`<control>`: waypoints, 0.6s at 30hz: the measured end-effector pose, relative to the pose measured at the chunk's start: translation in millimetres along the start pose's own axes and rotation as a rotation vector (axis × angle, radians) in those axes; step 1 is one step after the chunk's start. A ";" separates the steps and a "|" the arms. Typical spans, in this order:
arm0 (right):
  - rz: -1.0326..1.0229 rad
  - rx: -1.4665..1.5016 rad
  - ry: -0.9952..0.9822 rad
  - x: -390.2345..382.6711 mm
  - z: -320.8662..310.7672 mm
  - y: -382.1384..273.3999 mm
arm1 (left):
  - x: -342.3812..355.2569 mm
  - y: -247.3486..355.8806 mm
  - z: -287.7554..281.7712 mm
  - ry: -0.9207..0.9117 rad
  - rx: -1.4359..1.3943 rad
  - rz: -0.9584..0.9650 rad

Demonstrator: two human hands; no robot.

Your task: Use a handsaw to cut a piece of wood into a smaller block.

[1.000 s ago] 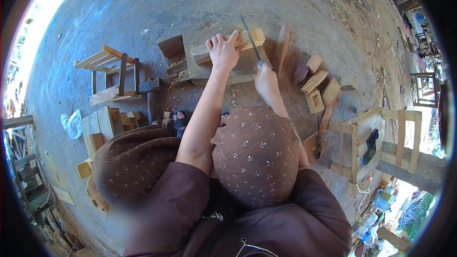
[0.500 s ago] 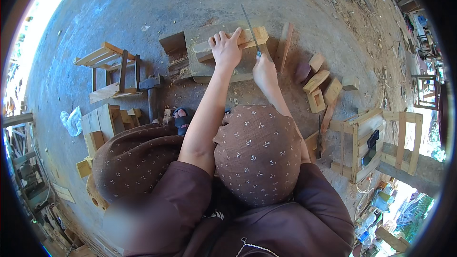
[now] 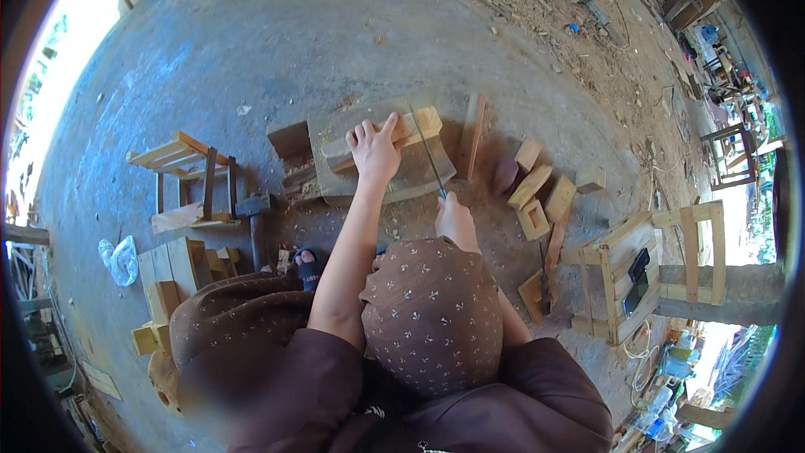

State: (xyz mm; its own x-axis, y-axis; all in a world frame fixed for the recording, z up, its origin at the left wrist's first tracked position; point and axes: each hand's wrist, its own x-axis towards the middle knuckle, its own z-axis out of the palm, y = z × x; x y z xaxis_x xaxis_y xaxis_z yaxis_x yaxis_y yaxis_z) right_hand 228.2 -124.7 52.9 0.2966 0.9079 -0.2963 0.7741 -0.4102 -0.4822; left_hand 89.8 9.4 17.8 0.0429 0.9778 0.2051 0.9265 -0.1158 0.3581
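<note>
A pale squared length of wood (image 3: 404, 131) lies slantwise on a broad wooden block (image 3: 394, 187) on the floor. My left hand (image 3: 375, 153) grips this length from above, fingers bent over its far side and thumb pointing right. My right hand (image 3: 454, 220) is closed round the handle of a hand saw (image 3: 430, 157), mostly hiding the handle. The narrow blade crosses the wood near its right end, with only its tip reaching past the far edge. How deep the blade sits in the wood I cannot tell.
Right of the block stand a thin board (image 3: 476, 138) and several wood offcuts (image 3: 530, 189). A hammer (image 3: 257, 222) and a small slatted wooden frame (image 3: 199, 180) are at left. Nearer, at right, a wooden stool (image 3: 625, 277) bears a phone (image 3: 639, 281).
My right hand has drawn the saw back toward me, so less blade shows beyond the wood. My left hand keeps its hold. The whole view has shifted, with the scene lower in it.
</note>
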 end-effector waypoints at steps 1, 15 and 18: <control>-0.004 0.003 0.010 0.6 -0.4 -0.8 | 1.6 0.7 -0.9 0.010 -0.001 0.006; -0.026 0.022 0.036 -0.6 0.5 -7.4 | 2.1 -1.7 2.1 0.045 -0.047 0.007; -0.166 0.088 0.085 24.8 2.2 -2.1 | 3.3 0.3 2.4 0.018 0.086 0.021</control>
State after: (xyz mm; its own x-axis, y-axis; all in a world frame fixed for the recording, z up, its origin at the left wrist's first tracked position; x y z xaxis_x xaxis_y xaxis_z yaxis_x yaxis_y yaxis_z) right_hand 232.7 -101.4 44.7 0.2181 0.9661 -0.1381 0.7654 -0.2571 -0.5899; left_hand 91.2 13.0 16.4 0.0570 0.9719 0.2284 0.9542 -0.1203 0.2739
